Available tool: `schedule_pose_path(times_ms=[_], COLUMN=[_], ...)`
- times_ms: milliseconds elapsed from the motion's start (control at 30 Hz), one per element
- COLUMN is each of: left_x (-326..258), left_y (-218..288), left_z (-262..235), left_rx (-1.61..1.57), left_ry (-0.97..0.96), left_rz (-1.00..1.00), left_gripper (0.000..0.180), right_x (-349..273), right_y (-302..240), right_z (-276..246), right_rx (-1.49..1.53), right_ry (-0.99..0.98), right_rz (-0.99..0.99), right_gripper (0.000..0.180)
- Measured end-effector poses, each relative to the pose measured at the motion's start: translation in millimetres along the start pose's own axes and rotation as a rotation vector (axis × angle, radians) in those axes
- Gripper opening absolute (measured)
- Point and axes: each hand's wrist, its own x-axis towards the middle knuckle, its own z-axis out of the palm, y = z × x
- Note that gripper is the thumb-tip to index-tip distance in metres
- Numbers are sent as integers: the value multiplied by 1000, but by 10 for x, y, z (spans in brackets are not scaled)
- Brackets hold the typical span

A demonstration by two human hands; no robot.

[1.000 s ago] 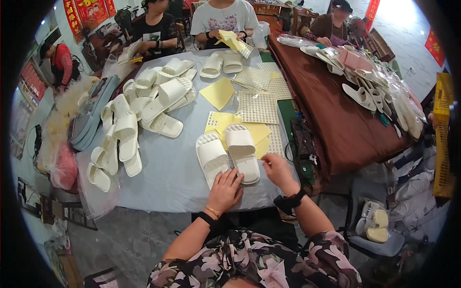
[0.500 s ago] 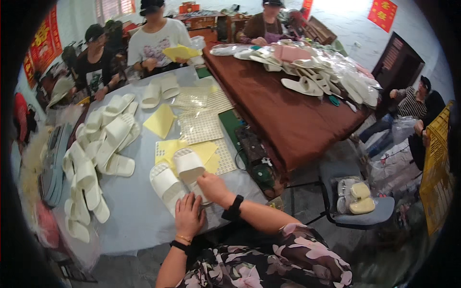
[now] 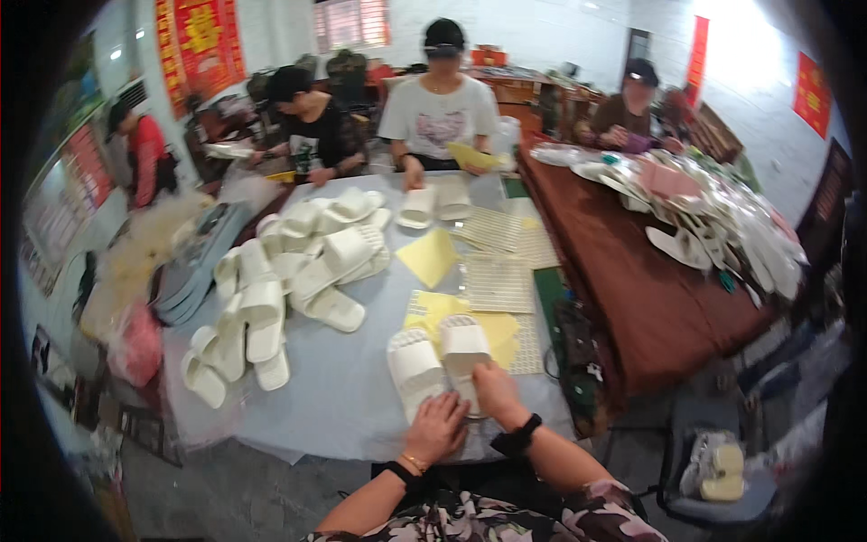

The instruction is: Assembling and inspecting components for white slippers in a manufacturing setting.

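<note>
Slippers: and there they sat, left slipper (image 3: 413,363) and right slipper (image 3: 465,341), side by side near the tabletop's (image 3: 334,406) close edge, toes pointing away from me.
Left hand (image 3: 437,428): fingers laid out flat over the heel end, steadying by touch, with nothing clasped that I could make out.
Right hand (image 3: 497,394): in at the right slipper, fingers curled in; whether they pinched anything, I couldn't tell from my end.
Handling: the pair looked light and apt to skid, so I judged a broad, even press at the heel best, the right fingers working gently and squarely, without tugging.
Sheets: yellow sheets (image 3: 426,257) and patterned sheets (image 3: 499,285) lay beyond the toes, small marks in rows, too tiny for me to read.
Slipper heap (image 3: 343,253): over to the left, piled loosely.
Writing: gold characters showed on a red banner (image 3: 200,41) at the left; neither slipper gave me any readable label.
</note>
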Motion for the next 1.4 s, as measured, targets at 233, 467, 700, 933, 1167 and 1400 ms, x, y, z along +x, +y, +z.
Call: schedule_pose_path(times_ms=[233,467,700,933,1167,1400], left_x=[-26,-17,-12,17,12,12], left_y=[13,25,29,54,53,45], left_z=[-28,-41,9,-9,-43,-19], left_rx=[-25,-28,-58,-26,-18,-17], left_ry=[-17,-11,-69,-24,-34,-14], left_rz=[29,26,5,8,-13,-14], left_gripper=[53,53,51,53,52,49], right_x=[11,-67,-101,46,112,-81], right_y=[-15,-49,-16,28,102,209], right_z=[-21,-60,9,-34,42,2], right_rx=[3,50,112,86,81,358], right_ry=[-9,46,163,-24,-119,43], right_rz=[-9,-22,-103,12,-4,-49], right_gripper=[6,7,5,8,9,12])
